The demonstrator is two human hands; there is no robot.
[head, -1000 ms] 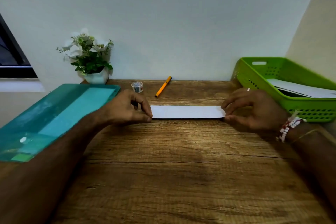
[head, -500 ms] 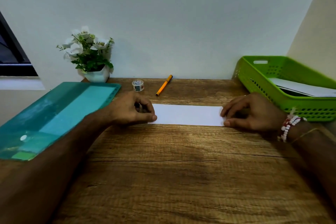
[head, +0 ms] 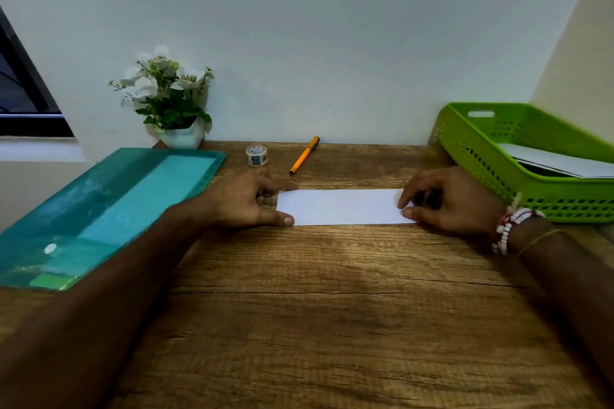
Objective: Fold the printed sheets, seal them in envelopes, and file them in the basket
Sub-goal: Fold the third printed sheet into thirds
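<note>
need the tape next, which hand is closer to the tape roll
Left. The left hand sits just in front of the tape roll; the right hand is across the folded sheet, beside the green basket.

Folded sheet (head: 342, 206), a second ago held at a slant and pinched at both ends, now flat on the desk (head: 332, 309), left hand (head: 239, 201) uncurled, forefinger at its far-left corner, thumb at near-left, right hand (head: 448, 201) thumb pressing near-right corner
</note>
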